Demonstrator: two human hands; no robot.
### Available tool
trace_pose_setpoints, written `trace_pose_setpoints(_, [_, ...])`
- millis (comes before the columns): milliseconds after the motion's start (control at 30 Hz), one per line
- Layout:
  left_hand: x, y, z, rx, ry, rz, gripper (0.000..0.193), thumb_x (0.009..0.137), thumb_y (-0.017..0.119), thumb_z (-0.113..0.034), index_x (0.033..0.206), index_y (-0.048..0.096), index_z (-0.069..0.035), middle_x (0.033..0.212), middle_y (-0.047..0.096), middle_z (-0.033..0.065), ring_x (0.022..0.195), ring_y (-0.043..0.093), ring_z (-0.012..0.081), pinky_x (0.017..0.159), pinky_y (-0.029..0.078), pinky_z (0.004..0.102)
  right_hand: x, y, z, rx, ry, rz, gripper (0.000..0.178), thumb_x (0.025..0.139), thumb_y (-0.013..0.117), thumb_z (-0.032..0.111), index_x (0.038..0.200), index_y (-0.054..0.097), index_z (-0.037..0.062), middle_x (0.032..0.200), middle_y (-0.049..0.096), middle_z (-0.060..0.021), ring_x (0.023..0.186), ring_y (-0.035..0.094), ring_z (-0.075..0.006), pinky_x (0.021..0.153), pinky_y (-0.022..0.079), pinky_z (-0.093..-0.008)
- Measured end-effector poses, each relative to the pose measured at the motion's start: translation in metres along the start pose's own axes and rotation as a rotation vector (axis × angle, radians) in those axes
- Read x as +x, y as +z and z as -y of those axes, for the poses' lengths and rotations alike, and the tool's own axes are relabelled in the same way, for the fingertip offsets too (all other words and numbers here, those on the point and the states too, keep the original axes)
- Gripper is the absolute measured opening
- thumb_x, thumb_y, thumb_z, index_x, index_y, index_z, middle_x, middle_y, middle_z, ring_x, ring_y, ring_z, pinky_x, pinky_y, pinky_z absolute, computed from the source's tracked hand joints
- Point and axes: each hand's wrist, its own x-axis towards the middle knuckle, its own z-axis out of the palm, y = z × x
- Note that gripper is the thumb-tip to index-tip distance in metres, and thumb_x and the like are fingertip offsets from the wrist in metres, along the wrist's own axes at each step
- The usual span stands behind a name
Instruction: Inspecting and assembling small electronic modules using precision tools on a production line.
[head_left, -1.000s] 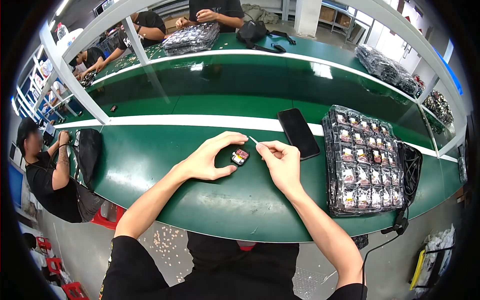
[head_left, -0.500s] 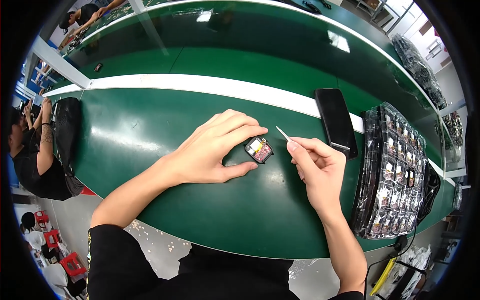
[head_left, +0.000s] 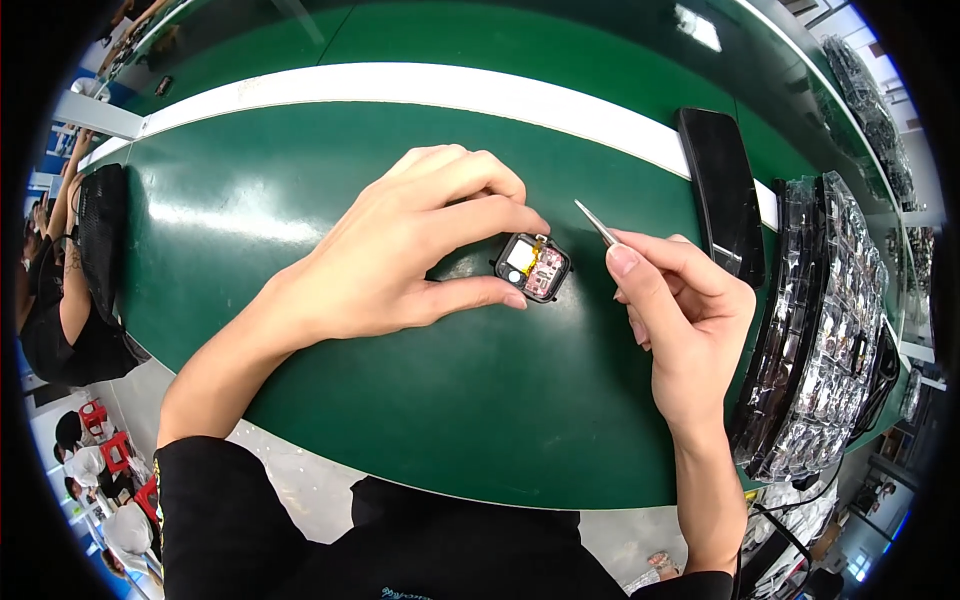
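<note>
Tweezers (head_left: 597, 223) sit pinched in the right hand (head_left: 680, 320), tips aimed up and to the left, just right of the opened square watch module (head_left: 532, 267) lying on the green tabletop (head_left: 300, 200). Left hand (head_left: 400, 260) is nearer: its fingers (head_left: 470, 292) are closed on the module's left side, thumb below and forefinger above. Off to the right stand a black phone (head_left: 722, 195) and stacked clear trays (head_left: 820, 330)

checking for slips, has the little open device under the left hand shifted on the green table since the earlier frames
Cannot tell. The small open device lies between the left hand and the black phone as before, but the head camera moved closer, so any slight shift is hidden.
</note>
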Motion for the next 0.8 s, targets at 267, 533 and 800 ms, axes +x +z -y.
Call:
trace_pose_setpoints(267, [-0.003,-0.003,-0.002,-0.089,-0.1,0.024,0.052,0.079,0.098,-0.027,0.125,0.082,-0.01,0.093,0.068,-0.0015,0.075,0.047,0.0165,0.084,0.038,0.0323,0.0,-0.001,-0.015,-0.174,-0.202,0.022,0.015,0.094,0.084,-0.006,0.109,0.085,-0.0055,0.076,0.066,0.0012,0.064,0.052,0.0007,0.054,0.035,-0.0204])
trace_pose_setpoints(533, [-0.001,-0.005,0.0,-0.08,-0.128,0.045,0.052,0.074,0.099,-0.027,0.122,0.084,-0.012,0.097,0.072,-0.0021,0.077,0.045,0.017,0.082,0.037,0.0339,0.003,0.005,-0.018,-0.376,-0.357,0.054,0.012,0.087,0.084,-0.007,0.099,0.084,-0.0042,0.065,0.061,-0.0004,0.052,0.046,-0.002,0.049,0.03,-0.0235])
trace_pose_setpoints(800, [-0.001,-0.004,0.002,-0.071,-0.102,0.043,0.053,0.075,0.099,-0.028,0.121,0.083,-0.01,0.097,0.073,-0.0014,0.076,0.044,0.0168,0.082,0.036,0.0342,0.002,0.009,-0.019,-0.384,-0.34,0.045,0.011,0.087,0.083,-0.006,0.098,0.084,-0.0033,0.064,0.06,-0.0001,0.051,0.046,-0.0022,0.048,0.031,-0.0243])
